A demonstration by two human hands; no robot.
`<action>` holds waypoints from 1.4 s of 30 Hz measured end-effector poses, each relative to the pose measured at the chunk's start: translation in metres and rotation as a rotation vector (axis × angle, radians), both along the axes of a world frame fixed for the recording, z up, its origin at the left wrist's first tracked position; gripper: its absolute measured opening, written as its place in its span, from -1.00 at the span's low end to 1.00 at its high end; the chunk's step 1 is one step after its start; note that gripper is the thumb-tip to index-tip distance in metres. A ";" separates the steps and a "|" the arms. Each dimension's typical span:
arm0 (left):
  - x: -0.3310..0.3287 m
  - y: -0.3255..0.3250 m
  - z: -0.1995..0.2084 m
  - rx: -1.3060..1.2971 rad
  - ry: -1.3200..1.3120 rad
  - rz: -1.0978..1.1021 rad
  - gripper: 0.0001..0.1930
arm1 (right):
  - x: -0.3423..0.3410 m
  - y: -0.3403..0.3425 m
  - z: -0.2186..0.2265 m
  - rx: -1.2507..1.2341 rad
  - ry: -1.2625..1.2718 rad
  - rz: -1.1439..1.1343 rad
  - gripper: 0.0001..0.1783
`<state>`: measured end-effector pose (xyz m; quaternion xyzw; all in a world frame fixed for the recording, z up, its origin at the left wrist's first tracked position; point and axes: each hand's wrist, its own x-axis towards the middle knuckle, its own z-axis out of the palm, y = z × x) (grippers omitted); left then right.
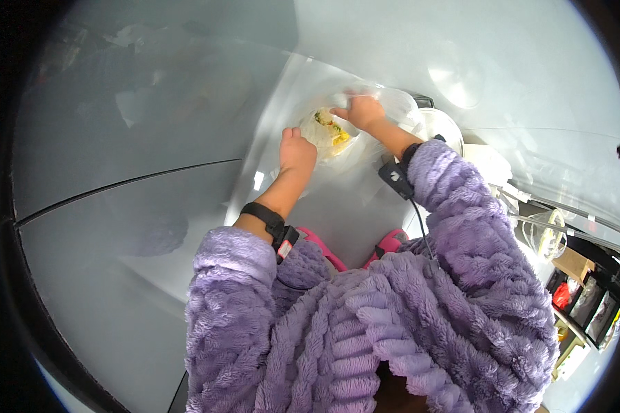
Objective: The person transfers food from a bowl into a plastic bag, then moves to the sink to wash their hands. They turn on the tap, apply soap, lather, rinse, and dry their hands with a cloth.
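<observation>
My left hand point(297, 151) was curled loosely against the near edge of a clear plastic bag point(337, 131) of green and yellow food, lying on the grey counter point(151, 124). My right hand point(362, 110) gripped the bag's far side, fingers pressed into the plastic.

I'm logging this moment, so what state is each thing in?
Clear container: on the steel counter, holding yellow and green food.
Left hand: fingers curled, at the container's near edge.
Right hand: reaching into the container, over the food.
</observation>
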<state>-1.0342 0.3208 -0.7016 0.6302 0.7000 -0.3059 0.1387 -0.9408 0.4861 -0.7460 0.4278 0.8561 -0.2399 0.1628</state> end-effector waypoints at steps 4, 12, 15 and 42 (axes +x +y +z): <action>0.006 -0.001 0.007 0.053 -0.087 0.013 -0.83 | 0.007 0.005 0.008 -0.047 -0.001 0.004 -0.25; 0.014 -0.007 0.001 0.237 -0.214 0.169 -0.90 | 0.052 0.030 0.043 -1.042 0.406 -0.368 -0.17; 0.011 -0.011 -0.005 0.292 -0.240 0.183 -0.89 | 0.062 0.035 0.053 -1.143 0.503 -0.425 -0.21; -0.004 0.007 0.028 0.167 -0.363 0.431 -0.87 | -0.103 -0.081 0.580 -0.956 1.050 0.502 -0.45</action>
